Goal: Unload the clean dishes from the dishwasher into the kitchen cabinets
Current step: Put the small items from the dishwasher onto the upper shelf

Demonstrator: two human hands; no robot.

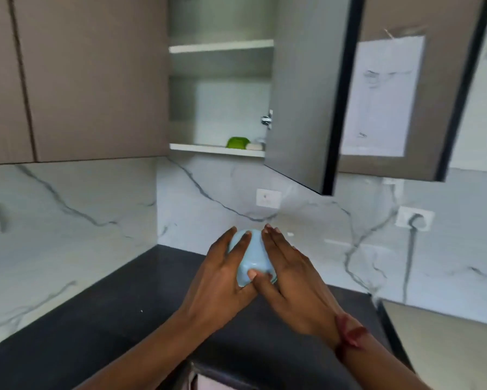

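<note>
You hold the pale blue bowl (pixel 252 256) above the dark counter (pixel 101 319), your left hand (pixel 222 277) and right hand (pixel 293 280) pressed on either side, fingers wrapped over it. Beyond, the open cabinet (pixel 221 97) holds a green item (pixel 237 142) on its lower shelf.

marble backsplash (pixel 67 220) | dark countertop (pixel 95 319) | wall socket (pixel 268 198)

No words, numbers or brand marks can be read. A white paper sheet (pixel 383 94) taped to the cabinet door (pixel 400 21), in the upper right of the frame, bears dark marks, blurred beyond reading.
</note>
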